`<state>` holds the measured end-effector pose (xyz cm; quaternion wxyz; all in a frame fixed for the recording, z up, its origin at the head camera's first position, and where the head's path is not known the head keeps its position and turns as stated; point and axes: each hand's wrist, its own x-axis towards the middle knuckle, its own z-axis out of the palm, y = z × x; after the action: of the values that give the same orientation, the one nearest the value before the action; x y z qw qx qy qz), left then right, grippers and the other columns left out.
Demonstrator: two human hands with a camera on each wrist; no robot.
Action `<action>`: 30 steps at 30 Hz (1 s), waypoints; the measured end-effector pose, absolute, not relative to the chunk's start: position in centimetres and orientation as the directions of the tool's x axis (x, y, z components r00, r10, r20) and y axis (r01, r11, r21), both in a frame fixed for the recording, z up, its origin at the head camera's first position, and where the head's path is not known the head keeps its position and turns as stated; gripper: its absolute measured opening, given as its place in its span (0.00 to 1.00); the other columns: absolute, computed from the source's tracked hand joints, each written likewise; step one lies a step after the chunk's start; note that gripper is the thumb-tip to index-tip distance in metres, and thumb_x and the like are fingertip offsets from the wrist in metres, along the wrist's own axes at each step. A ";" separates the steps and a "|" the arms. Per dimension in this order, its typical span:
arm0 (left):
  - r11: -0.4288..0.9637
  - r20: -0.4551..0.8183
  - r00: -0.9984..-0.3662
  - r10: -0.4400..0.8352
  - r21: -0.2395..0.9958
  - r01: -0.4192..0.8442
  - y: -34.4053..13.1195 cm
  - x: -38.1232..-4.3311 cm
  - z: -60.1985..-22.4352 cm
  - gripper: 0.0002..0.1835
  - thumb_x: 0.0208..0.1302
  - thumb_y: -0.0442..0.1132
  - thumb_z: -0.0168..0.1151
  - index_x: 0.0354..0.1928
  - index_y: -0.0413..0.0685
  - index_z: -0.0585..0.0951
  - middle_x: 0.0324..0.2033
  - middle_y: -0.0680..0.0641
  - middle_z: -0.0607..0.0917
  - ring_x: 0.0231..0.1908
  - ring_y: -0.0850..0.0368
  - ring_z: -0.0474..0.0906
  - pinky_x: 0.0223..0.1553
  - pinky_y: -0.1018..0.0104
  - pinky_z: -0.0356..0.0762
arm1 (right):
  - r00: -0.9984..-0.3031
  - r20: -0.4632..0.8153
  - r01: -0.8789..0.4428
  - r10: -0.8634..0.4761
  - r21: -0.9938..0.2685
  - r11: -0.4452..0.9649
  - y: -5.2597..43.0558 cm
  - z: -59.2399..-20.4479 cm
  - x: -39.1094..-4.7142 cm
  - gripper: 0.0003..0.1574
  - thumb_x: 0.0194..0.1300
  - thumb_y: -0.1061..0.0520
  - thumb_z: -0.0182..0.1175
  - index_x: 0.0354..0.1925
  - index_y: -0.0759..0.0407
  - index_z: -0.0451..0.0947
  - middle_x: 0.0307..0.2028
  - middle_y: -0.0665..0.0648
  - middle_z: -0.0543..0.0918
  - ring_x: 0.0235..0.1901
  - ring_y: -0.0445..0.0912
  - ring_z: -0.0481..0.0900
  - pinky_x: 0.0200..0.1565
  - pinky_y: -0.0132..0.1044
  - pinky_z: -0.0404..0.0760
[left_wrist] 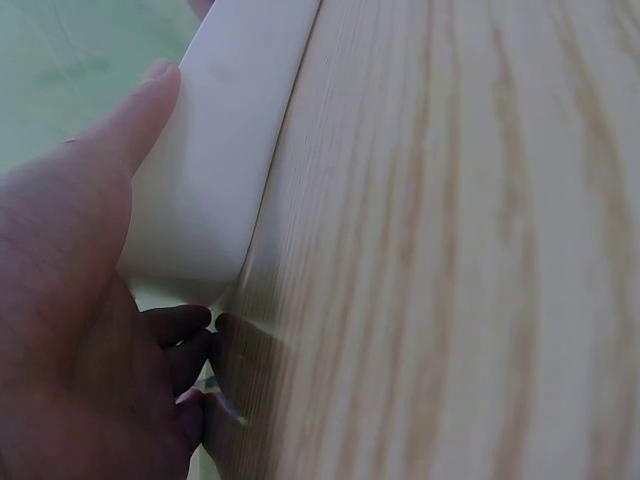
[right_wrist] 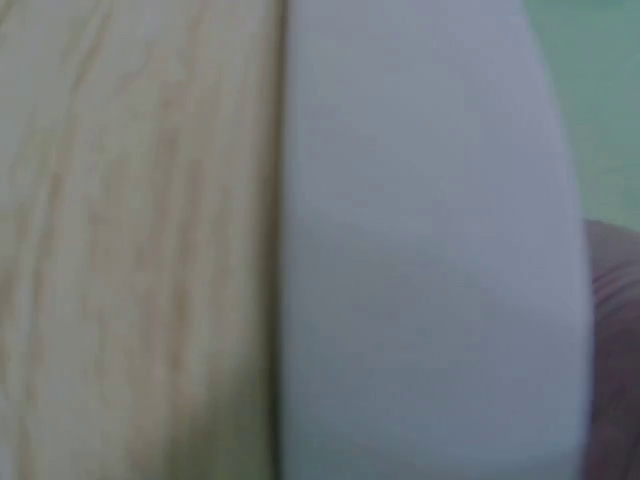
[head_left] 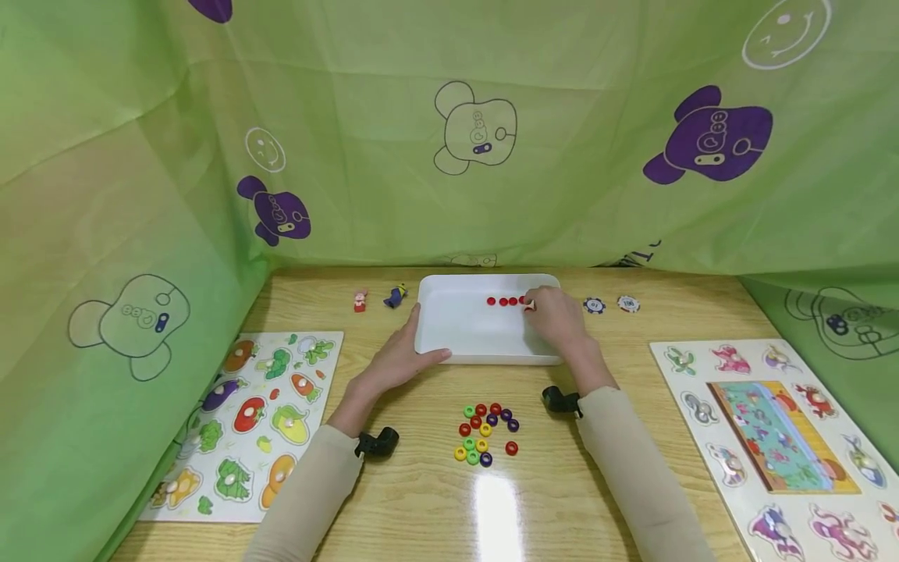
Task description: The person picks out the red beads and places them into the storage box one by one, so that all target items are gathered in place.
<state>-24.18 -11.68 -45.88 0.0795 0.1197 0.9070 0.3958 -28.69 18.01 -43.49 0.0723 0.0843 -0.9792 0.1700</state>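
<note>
A white tray stands at the back of the wooden table. My left hand spans its front left corner, thumb along the front wall and forefinger along the left side. In the left wrist view the thumb lies against the white wall, with other fingertips bent below the corner. Inside the tray, small red beads form a short row. My right hand reaches over the tray's right part and pinches a red bead at the row's right end. Its fingers largely hide that bead. The right wrist view shows mostly the tray's wall.
Loose coloured rings lie in front of the tray. Two small figurines stand left of it, two poker chips right. A vegetable puzzle board lies left, a sea-animal board right. Green cloth hangs behind.
</note>
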 end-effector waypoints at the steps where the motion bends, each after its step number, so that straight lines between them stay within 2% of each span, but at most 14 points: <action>1: 0.658 -0.051 -0.958 0.281 0.737 0.153 -11.7 -24.2 -46.0 0.61 0.48 0.68 0.62 0.73 0.56 0.34 0.73 0.47 0.48 0.71 0.46 0.49 0.65 0.44 0.56 | -0.975 0.163 -0.197 -0.149 -0.337 0.921 18.0 -43.4 -28.5 0.14 0.59 0.57 0.60 0.44 0.54 0.83 0.40 0.55 0.85 0.34 0.49 0.81 0.28 0.42 0.76; 7: 0.650 -0.040 -0.956 0.290 0.742 0.166 -11.8 -24.2 -46.1 0.61 0.49 0.67 0.62 0.73 0.56 0.34 0.73 0.47 0.48 0.71 0.46 0.49 0.65 0.43 0.57 | -0.962 0.136 -0.271 -0.235 -0.416 0.868 17.2 -41.9 -26.8 0.13 0.59 0.57 0.61 0.43 0.56 0.83 0.33 0.53 0.84 0.30 0.46 0.77 0.30 0.37 0.73; 17: 0.653 -0.044 -0.956 0.289 0.739 0.164 -11.8 -24.3 -46.1 0.61 0.48 0.69 0.61 0.73 0.56 0.34 0.73 0.47 0.50 0.70 0.47 0.51 0.64 0.44 0.58 | -0.913 0.076 -0.394 -0.401 -0.420 0.817 14.2 -40.2 -22.1 0.10 0.58 0.57 0.62 0.40 0.56 0.83 0.25 0.49 0.79 0.23 0.41 0.71 0.26 0.32 0.70; 22: 0.657 -0.046 -0.958 0.284 0.737 0.160 -11.8 -24.3 -46.1 0.61 0.48 0.69 0.61 0.73 0.57 0.34 0.73 0.47 0.50 0.70 0.47 0.52 0.64 0.44 0.59 | -0.880 0.101 -0.468 -0.463 -0.340 0.816 13.5 -40.0 -20.1 0.07 0.56 0.58 0.64 0.36 0.51 0.83 0.30 0.46 0.80 0.29 0.39 0.74 0.30 0.33 0.74; 26: 0.657 -0.043 -0.957 0.288 0.736 0.164 -11.8 -24.3 -46.1 0.61 0.49 0.68 0.61 0.73 0.57 0.34 0.73 0.47 0.50 0.70 0.46 0.51 0.64 0.44 0.58 | -0.856 0.136 -0.515 -0.499 -0.315 0.797 13.2 -39.9 -18.8 0.08 0.55 0.59 0.65 0.36 0.51 0.83 0.33 0.46 0.81 0.33 0.40 0.77 0.34 0.34 0.77; 30: 0.655 -0.041 -0.956 0.290 0.737 0.167 -11.8 -24.2 -46.0 0.60 0.49 0.67 0.61 0.73 0.57 0.34 0.73 0.47 0.50 0.70 0.46 0.51 0.64 0.43 0.58 | -0.825 0.062 -0.547 -0.562 -0.338 0.766 13.0 -39.9 -17.8 0.08 0.55 0.59 0.65 0.36 0.51 0.83 0.34 0.45 0.82 0.34 0.39 0.78 0.37 0.34 0.77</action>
<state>-24.23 -11.82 -46.04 0.0779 0.1261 0.9062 0.3960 -17.79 12.99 -39.92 -0.0213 0.2951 -0.9393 0.1735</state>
